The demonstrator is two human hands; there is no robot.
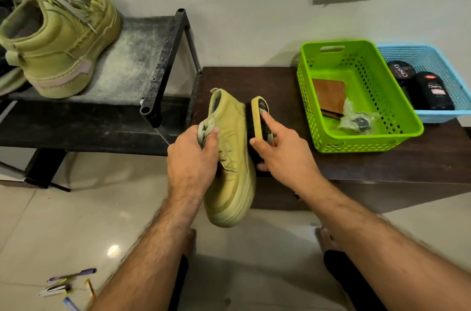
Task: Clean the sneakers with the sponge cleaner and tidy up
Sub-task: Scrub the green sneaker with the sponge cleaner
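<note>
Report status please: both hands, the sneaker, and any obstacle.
Left hand grips olive-green suede sneaker by its laces. Right hand holds yellow-edged sponge cleaner against sneaker's side. Second sneaker waits on black rack. No obstacle.

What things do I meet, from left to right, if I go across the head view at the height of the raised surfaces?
Sneaker on the rack → black rack → held sneaker in the left hand → sponge cleaner in the right hand → green basket → blue basket.

Soft even indoor light, glare spot on floor tiles (113,250), wide-angle edge bending
</note>
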